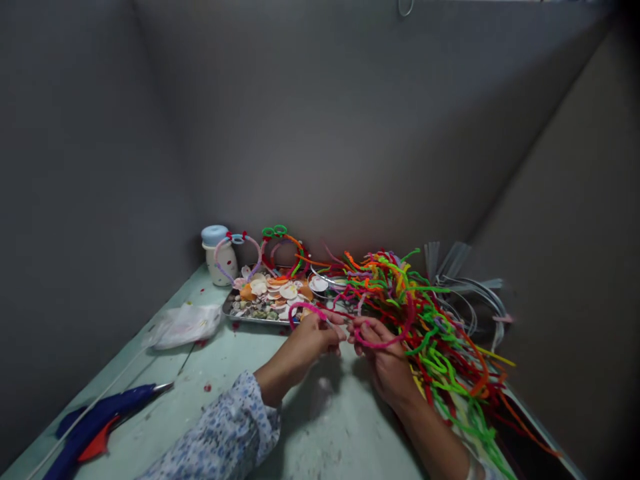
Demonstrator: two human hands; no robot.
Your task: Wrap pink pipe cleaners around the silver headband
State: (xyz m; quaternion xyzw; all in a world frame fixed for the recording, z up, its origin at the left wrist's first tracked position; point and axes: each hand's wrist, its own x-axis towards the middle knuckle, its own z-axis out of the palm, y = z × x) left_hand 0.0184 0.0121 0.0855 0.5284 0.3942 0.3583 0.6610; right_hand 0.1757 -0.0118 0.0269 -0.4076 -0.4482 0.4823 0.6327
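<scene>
Bright pink fuzzy pipe cleaner (306, 306) curves out of my left hand (311, 339), whose thumb and fingers are pinched together on it. Opposite, my right hand (383, 357) has its fingers closed on a curved pink pipe cleaner length (411, 313), which arcs up at the right. The fingertips of both hands are close together over the table, with a thin dark red strand between them. Whether the pink lengths are one piece, or wrap a hoop, I cannot tell. A big heap of coloured pipe cleaners (435, 333) lies right beside my right hand.
Behind my left hand is a metal tray (260, 321) of shells and pebbles. Decorated headbands (259, 250) stand by a blue-lidded jar (220, 263). A plastic bag (187, 325) and a blue glue gun (117, 407) lie left. Clear headbands (483, 303) lie right. Grey walls enclose the table.
</scene>
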